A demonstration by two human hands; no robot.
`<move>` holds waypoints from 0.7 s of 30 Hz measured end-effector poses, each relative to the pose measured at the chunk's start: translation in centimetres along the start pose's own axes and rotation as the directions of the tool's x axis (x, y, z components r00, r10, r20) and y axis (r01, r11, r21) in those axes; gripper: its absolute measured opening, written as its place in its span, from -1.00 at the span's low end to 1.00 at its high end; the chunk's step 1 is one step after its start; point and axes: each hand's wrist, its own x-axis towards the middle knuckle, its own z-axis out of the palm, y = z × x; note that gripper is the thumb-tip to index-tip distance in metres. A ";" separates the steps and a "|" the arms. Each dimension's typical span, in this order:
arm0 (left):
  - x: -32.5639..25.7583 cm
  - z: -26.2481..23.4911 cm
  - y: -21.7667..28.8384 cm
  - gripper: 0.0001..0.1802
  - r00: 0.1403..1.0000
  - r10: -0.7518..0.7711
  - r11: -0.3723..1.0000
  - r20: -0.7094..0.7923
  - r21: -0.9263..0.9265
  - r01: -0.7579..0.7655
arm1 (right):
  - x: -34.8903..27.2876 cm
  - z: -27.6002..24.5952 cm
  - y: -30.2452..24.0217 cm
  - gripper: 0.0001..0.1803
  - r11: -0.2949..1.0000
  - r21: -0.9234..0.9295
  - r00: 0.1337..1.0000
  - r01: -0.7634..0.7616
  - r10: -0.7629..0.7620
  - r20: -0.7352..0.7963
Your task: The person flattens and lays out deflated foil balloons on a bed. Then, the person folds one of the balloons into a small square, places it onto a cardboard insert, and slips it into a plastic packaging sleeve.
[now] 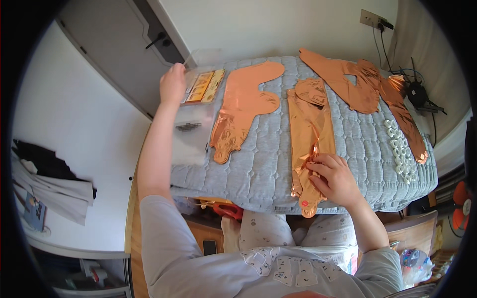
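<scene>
At the far left of the quilted mattress my left hand (172,83) is closed on the upper edge of a clear plastic bag (191,149), which has a yellow and orange printed label. My right hand (336,180) rests over a folded copper-coloured foil balloon (300,129) in the middle, fingers curled in a pinch at a raised crease of the foil. A red dot marks that balloon's near end. Between bag and middle balloon lies another flat foil balloon (243,99). A third one (343,79) and a long crinkled foil piece (405,114) lie at the far right.
Several small white rolls (400,149) lie in a cluster on the mattress (268,186) at the right. Beyond its right edge stands a black router (418,93) with cables. A phone (209,247) is on the floor. An orange-bladed fan (461,203) stands at right.
</scene>
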 end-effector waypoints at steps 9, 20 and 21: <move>-9.1 -19.4 2.4 -0.83 0.898 0.119 0.949 0.424 -0.314 0.022 | -0.2 -0.2 -0.2 -0.70 0.999 -0.012 0.999 -0.032 0.032 -0.003; -6.9 -15.2 1.9 -0.89 0.841 0.255 0.953 0.478 -0.272 -0.135 | -0.5 0.0 -0.2 -0.74 0.999 -0.037 0.999 -0.007 0.006 -0.036; -6.9 -12.8 1.1 -0.89 0.840 0.258 0.952 0.477 -0.273 -0.138 | -0.5 0.1 -0.2 -0.74 0.999 -0.041 0.999 -0.005 0.003 -0.037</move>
